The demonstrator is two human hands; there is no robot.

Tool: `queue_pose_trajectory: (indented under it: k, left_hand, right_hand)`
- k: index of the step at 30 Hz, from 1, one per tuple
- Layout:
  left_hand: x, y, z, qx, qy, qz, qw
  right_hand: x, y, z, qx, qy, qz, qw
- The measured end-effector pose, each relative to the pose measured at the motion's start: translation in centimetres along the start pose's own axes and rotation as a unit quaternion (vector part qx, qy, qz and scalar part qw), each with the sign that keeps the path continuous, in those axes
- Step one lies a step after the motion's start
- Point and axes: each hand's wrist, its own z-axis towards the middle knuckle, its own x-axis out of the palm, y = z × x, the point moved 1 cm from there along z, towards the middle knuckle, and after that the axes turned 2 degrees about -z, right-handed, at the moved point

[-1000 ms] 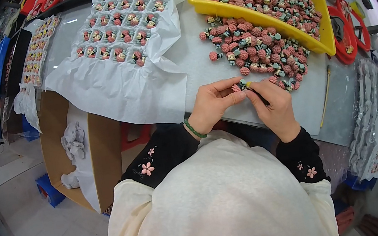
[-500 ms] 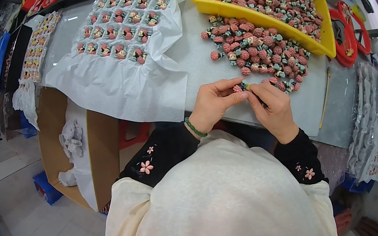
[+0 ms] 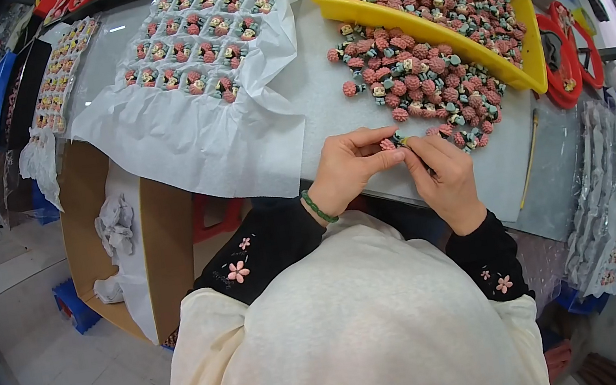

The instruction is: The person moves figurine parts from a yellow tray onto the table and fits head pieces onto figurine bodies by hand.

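Nearer the person than the yellow bin (image 3: 344,10), beyond the loose heap of figurines (image 3: 412,84) along its front wall, one small pink-headed figurine (image 3: 388,144) is held between two hands. The left hand (image 3: 342,167) pinches it with thumb and fingertips; the right hand (image 3: 447,175) has its thumb and forefinger closed in at the other end, though whether they also grip something thin cannot be told.

Because the hold is by fingertips alone on a rounded piece, a slip could send it over the near edge of the worktop (image 3: 320,87), which lies close below the hands. Pressing too hard from both sides might mark or snap a fine part. To the left of the bin, tissue paper (image 3: 181,144) appears to run under the cell tray (image 3: 234,28); its corner reaches the green bracelet (image 3: 317,207), so a backward tug could catch it and jostle the seated figures.
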Motion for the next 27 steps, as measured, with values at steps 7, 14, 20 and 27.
queue_pose_trajectory:
  k: [7, 14, 20, 27]
  left_hand:
    - [-0.14, -0.05, 0.0, -0.012, 0.004, 0.009, 1.0]
    - [-0.07, -0.12, -0.02, -0.015, 0.004, 0.007, 1.0]
    - [-0.08, -0.02, 0.0, -0.018, -0.001, 0.008, 1.0]
    - [-0.12, -0.07, -0.06, -0.018, 0.002, 0.005, 1.0]
  right_hand:
    - [0.41, 0.35, -0.18, 0.006, -0.022, -0.043, 0.999]
    - [0.52, 0.15, -0.35, -0.003, -0.028, -0.034, 0.999]
    - [0.53, 0.25, -0.29, 0.007, -0.021, -0.025, 0.999]
    - [0.88, 0.33, -0.59, 0.018, -0.033, -0.026, 0.999]
